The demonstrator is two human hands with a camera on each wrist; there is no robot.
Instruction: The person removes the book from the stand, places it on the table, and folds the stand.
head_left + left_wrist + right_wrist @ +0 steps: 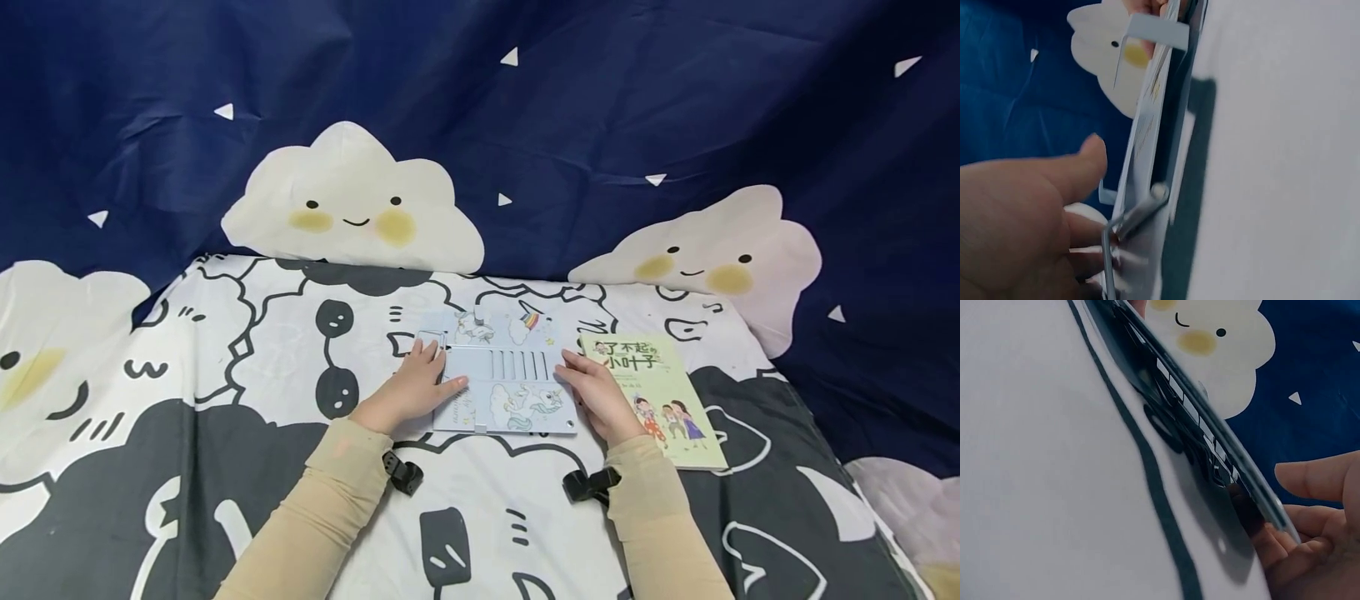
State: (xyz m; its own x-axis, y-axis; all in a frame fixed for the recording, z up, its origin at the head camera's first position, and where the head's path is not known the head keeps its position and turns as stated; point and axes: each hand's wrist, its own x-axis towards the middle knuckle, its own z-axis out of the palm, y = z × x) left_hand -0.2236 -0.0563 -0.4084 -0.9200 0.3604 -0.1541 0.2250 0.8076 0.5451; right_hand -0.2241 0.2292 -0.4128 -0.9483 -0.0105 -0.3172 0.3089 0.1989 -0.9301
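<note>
A light blue book stand (465, 364) with unicorn prints and a row of slots lies between my two hands. My left hand (408, 385) rests at its left side, fingers near a small metal bracket (431, 337) and thumb reaching over the panel. In the left wrist view that thumb (1088, 165) is raised clear of the surface, while the fingers touch the stand by a bent metal arm (1141, 215). At the right edge, my right hand (600, 396) holds the stand with fingers curled beneath it. Its thumb (1310, 478) stands apart in the right wrist view.
A pale green book (682, 383) with cartoon children on its cover lies right of the stand, partly behind my right forearm. Beneath everything spreads a black-and-white patterned cloth (487, 475). A dark blue curtain (570, 108) with smiling clouds hangs at the back.
</note>
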